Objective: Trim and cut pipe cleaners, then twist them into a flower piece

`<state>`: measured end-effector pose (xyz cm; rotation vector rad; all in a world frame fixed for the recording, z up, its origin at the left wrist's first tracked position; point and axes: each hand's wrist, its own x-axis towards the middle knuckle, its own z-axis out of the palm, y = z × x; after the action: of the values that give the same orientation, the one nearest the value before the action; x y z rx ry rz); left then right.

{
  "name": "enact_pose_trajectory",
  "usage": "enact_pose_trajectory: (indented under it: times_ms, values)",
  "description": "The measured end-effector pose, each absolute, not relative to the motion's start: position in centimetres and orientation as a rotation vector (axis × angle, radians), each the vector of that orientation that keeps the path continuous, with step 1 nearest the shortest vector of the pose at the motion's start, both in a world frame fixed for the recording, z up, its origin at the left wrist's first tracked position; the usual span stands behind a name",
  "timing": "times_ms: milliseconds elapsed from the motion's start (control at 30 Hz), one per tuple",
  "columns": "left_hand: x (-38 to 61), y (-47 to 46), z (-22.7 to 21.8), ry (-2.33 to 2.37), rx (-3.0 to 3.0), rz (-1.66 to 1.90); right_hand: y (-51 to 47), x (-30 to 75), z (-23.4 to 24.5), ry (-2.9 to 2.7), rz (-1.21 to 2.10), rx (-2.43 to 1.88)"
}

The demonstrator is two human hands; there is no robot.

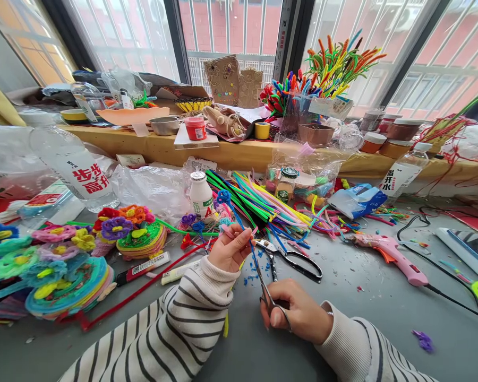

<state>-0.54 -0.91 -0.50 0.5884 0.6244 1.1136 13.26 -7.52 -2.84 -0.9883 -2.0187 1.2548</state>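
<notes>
Just right of the white bottle [201, 197], a blue fuzzy stem [236, 213] sits pinched in a person's left hand [230, 248], while the right hand [298, 310], nearer than the bottle, grips silver scissors [264, 291]; steady pinching and small snips should work best.

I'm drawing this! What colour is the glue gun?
The glue gun is pink with an orange trigger; the head view shows it.

The left fingers [241, 242] partly cover a blue stem [236, 214]; blue scraps [246, 279] below them are too small to count. Far right of the right fingers [278, 291], the view's edge crops a green-handled tool [476, 295].
</notes>
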Motion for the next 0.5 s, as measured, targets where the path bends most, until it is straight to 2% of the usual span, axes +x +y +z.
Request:
enact_pose_trajectory:
  times_ms: [500]
  values:
    - [-0.80, -0.71, -0.64, 0.581, 0.585, 1.140, -7.37, 12.87, -2.71, -1.932, 1.177, -1.055]
